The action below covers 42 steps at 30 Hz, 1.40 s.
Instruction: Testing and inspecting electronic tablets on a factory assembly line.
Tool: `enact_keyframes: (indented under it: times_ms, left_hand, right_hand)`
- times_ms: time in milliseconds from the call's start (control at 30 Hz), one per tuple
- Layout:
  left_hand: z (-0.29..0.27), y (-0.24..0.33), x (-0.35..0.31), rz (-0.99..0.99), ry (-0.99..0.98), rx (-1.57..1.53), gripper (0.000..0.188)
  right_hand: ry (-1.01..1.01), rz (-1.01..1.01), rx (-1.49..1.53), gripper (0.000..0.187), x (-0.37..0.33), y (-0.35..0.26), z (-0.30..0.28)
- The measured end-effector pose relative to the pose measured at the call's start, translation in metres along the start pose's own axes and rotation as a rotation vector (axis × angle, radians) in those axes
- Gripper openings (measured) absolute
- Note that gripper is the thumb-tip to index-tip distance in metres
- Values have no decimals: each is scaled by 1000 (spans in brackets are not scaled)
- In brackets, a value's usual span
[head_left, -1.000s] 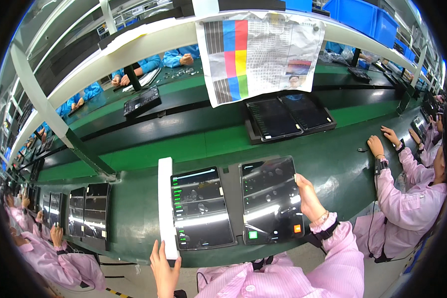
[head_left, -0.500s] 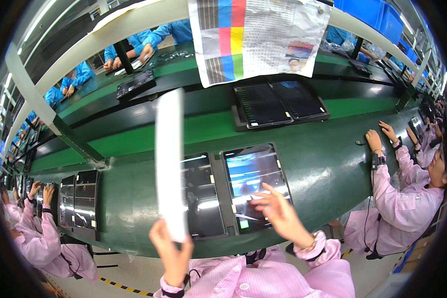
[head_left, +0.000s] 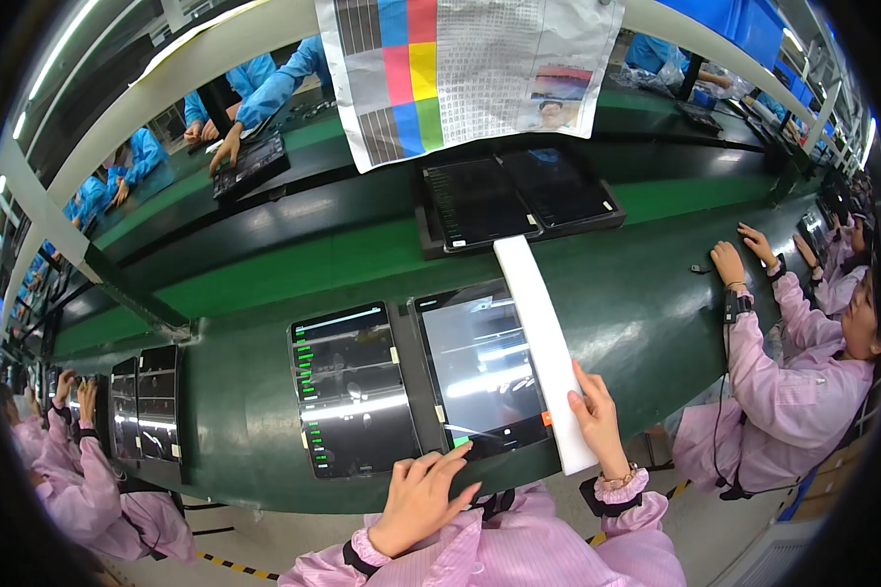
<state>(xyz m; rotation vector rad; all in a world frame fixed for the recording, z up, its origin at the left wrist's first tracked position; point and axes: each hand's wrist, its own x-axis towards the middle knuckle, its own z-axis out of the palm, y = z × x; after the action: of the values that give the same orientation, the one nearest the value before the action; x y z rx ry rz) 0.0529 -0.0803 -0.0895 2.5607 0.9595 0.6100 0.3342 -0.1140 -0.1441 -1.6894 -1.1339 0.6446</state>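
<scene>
Glossy green worktop (head_left: 235, 391) curves across my remote view, under a hanging paper colour chart (head_left: 470, 78), with a blue-sleeved arm (head_left: 276, 95) beyond and a pink-clad co-worker (head_left: 803, 362) off to the right. On it, a black tablet with green screen lines (head_left: 352, 401) lies left of a black tablet with a pale grey screen (head_left: 485, 367). I see the left hand (head_left: 416, 504) with fingers spread, one at the latter's lower left corner; the right hand (head_left: 600, 416) pinches a long white bar (head_left: 543, 342) along that tablet's right side.

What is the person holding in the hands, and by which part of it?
The right hand holds the white strip by its right edge, lower half. The left hand holds nothing, reaching the bright tablet's lower left corner.
</scene>
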Motion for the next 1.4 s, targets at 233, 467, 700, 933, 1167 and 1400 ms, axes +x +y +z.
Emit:
enact_keyframes:
  times_ms: [233, 467, 700, 933, 1167, 1400]
  left_hand:
    - [5, -9, -7, 5, -13, 179, 31]
    - [3, -8, -1, 32, -58, 269, 27]
    - [-9, -15, 1, -90, -14, 210, 27]
    - [-15, -23, 4, -100, 42, 225, 27]
    - [-15, -24, 5, -183, -26, 195, 24]
    - [-18, -23, 2, -161, 12, 87, 26]
  right_hand:
    - [-4, 8, -84, 46, 6, -7, 0]
    - [-10, 37, -91, 46, 6, -12, 2]
    - [9, 38, -73, 47, 4, -4, 5]
    - [89, 55, 68, 47, 2, 9, 12]
    - [59, 178, 125, 46, -3, 2, 9]
    - [279, 135, 271, 45, -20, -38, 25]
